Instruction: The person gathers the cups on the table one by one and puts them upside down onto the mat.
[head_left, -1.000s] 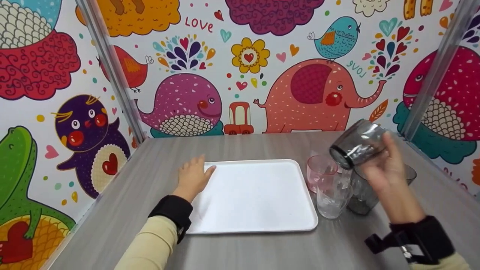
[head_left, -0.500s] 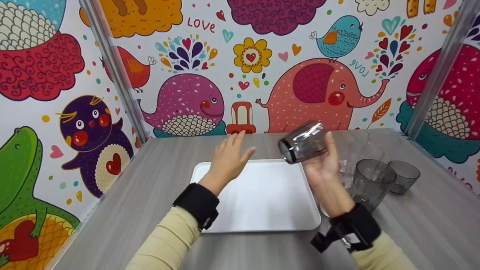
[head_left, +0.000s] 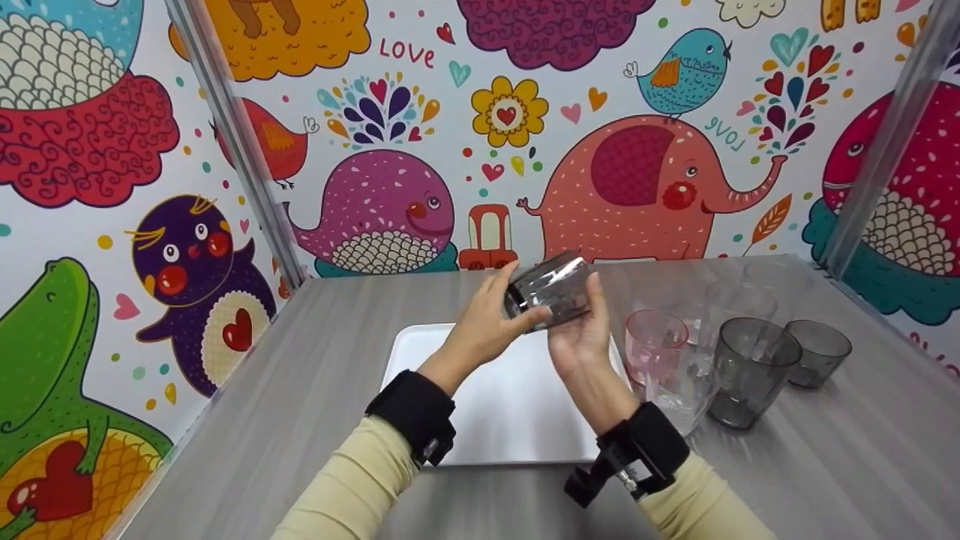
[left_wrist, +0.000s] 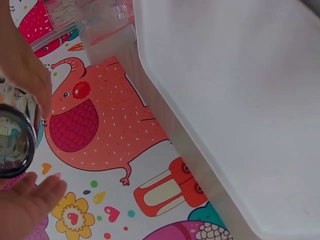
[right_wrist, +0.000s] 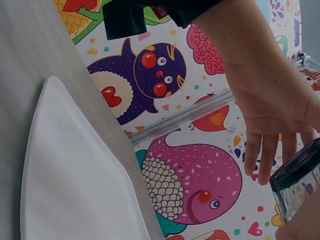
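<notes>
A smoky grey drinking glass (head_left: 562,289) is held up over the far edge of the white tray (head_left: 517,427) in the head view, tipped on its side with its thick base toward the left. My right hand (head_left: 581,341) grips it from the right. Close at the base is my left hand (head_left: 476,326), fingers extended and thumb apart. From the right wrist view, the left hand's fingers (right_wrist: 267,155) look straight beside the dark base ring. The left wrist view shows the glass's round base (left_wrist: 15,142) between the two hands.
Right of the tray stand a pink glass (head_left: 651,360), a clear glass (head_left: 679,401), a tall grey glass (head_left: 750,375) and a short grey glass (head_left: 817,356). More clear glasses (head_left: 739,296) stand behind. A cartoon-printed wall (head_left: 510,172) borders the grey table (head_left: 300,360).
My right hand has carried the grey glass leftward from the group of glasses to above the tray. My left hand has left the tray's left edge and moved right to the glass's base.
</notes>
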